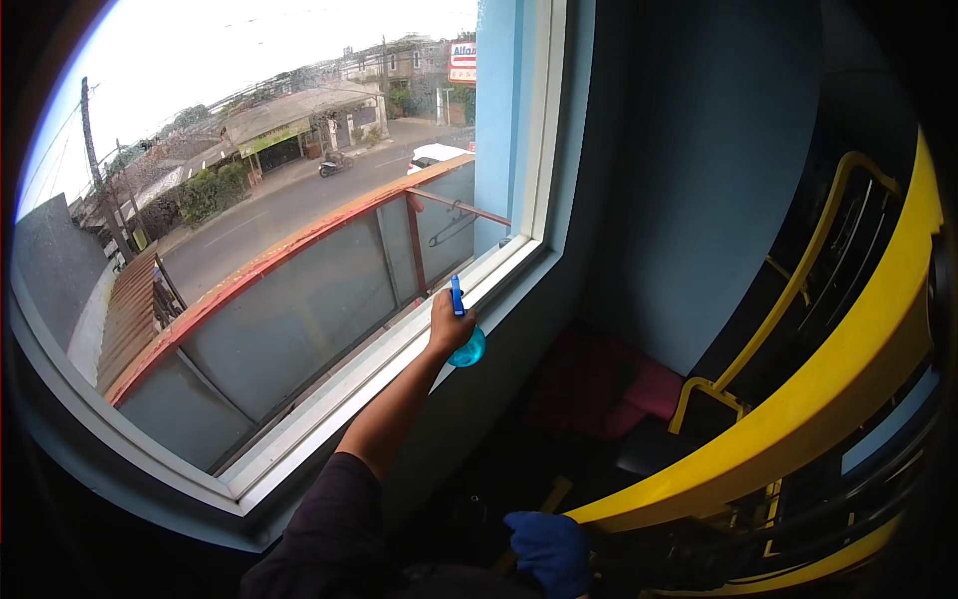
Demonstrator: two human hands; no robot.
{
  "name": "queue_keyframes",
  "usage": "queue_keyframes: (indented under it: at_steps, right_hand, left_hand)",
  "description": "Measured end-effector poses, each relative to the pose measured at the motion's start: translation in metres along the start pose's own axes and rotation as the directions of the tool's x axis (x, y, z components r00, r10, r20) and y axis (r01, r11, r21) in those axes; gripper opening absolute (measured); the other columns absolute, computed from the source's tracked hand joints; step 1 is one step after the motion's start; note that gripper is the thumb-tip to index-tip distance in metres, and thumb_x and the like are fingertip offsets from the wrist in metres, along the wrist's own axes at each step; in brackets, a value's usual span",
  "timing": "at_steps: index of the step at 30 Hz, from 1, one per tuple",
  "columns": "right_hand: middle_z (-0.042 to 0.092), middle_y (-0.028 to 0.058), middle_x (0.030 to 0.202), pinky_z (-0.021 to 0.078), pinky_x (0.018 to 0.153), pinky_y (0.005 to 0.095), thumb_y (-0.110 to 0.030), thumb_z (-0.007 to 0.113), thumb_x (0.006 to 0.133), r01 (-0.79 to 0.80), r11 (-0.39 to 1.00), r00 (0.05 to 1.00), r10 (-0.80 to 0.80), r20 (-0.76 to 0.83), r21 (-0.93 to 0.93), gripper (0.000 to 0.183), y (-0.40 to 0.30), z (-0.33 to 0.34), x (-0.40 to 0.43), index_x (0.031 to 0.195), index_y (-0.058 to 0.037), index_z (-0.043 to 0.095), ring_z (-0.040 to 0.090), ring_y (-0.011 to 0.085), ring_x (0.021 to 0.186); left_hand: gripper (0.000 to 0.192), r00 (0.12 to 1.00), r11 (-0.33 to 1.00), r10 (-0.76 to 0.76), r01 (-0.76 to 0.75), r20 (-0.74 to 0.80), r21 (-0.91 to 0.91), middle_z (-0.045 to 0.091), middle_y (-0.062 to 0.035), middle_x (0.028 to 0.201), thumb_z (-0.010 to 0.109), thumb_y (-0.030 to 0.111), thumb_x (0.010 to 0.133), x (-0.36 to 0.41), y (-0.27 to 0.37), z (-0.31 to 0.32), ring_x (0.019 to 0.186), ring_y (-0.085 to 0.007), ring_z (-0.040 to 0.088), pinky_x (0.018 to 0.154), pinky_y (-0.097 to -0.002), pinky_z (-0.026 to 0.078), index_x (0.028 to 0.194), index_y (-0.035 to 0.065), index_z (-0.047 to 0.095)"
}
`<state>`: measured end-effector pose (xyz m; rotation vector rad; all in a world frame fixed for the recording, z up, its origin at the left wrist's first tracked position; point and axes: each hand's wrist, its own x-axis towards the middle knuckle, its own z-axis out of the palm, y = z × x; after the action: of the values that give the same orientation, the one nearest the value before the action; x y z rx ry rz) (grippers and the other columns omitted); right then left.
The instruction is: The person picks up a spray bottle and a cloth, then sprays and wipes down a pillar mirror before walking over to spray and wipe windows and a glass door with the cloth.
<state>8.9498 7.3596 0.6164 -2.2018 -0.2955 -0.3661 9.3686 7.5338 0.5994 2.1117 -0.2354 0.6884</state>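
Observation:
My left hand (450,323) is wrapped around a spray bottle (468,350) with a blue trigger head (456,294) and a clear turquoise body. It holds the bottle over the white lower frame (359,389) of a large window, close to the glass. Low in the view, a blue cloth or mitt (550,552) covers my right hand, beside the end of a yellow curved beam (748,457). The fabric hides the fingers, so their grip is unclear. Specks and smears mark the window glass (299,247), mostly in its upper part.
Yellow tubular frames (812,247) and the beam curve along my right side. A red cloth-like item (647,397) lies in the dark corner below the blue-grey wall (696,187). Outside are a parapet with a red-orange edge (299,251), a road (239,224) and a motorbike (334,165).

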Motion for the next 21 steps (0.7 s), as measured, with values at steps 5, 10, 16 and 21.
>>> queue_keyframes:
  at_steps: [5, 10, 16, 21]
  right_hand:
    - [0.073, 0.0111, 0.103, 0.0549, 0.076, 0.0268, -0.009, 0.058, 0.092, -0.449, 0.473, 0.856, 0.471, 0.213, 0.758, 0.023, 0.008, 0.013, -0.026, 0.108, 0.0029, 0.068, 0.069, 0.0166, 0.085]
    - [0.07, 0.006, 0.096, 0.0516, 0.071, 0.0234, -0.001, 0.06, 0.091, -0.404, 0.683, 0.915, 0.313, 0.256, 0.609, 0.02, 0.045, 0.028, -0.044, 0.109, 0.0055, 0.067, 0.066, 0.0117, 0.084]
    - [0.07, 0.0069, 0.094, 0.0506, 0.072, 0.0291, -0.006, 0.061, 0.089, -0.065, 0.944, 0.961, -0.028, 0.274, 0.324, 0.02, 0.018, 0.031, -0.04, 0.107, -0.0014, 0.069, 0.066, 0.0182, 0.083]
    - [0.07, 0.0072, 0.092, 0.0501, 0.072, 0.033, -0.01, 0.06, 0.087, 0.142, 0.971, 0.903, -0.206, 0.377, 0.192, 0.021, 0.008, 0.043, -0.056, 0.105, -0.0057, 0.069, 0.065, 0.0228, 0.083]
  left_hand:
    - [0.035, 0.986, 0.997, -0.007, -0.007, -0.168, -0.081, 0.056, -0.0162, 0.097, 0.067, 0.007, 0.075, -0.069, -0.027, -0.028, 0.093, -0.0292, 0.059, 0.081, -0.0396, 0.05, 0.107, 0.0008, 0.055]
    - [0.028, 0.955, 0.989, -0.102, 0.068, -0.279, -0.131, 0.056, -0.0157, 0.093, 0.063, 0.002, 0.073, -0.154, -0.012, -0.098, 0.087, -0.0324, 0.059, 0.079, -0.0413, 0.048, 0.1, 0.0004, 0.056]
    - [0.027, 0.852, 0.983, -0.162, 0.183, -0.497, -0.008, 0.054, -0.0148, 0.099, 0.061, 0.002, 0.079, -0.256, -0.006, -0.192, 0.09, -0.0296, 0.059, 0.08, -0.039, 0.048, 0.104, 0.0004, 0.054]
    - [0.03, 0.74, 0.939, -0.258, 0.343, -0.621, 0.019, 0.053, -0.0141, 0.102, 0.061, 0.003, 0.081, -0.334, -0.011, -0.251, 0.093, -0.0288, 0.059, 0.083, -0.0389, 0.048, 0.109, 0.0002, 0.052]
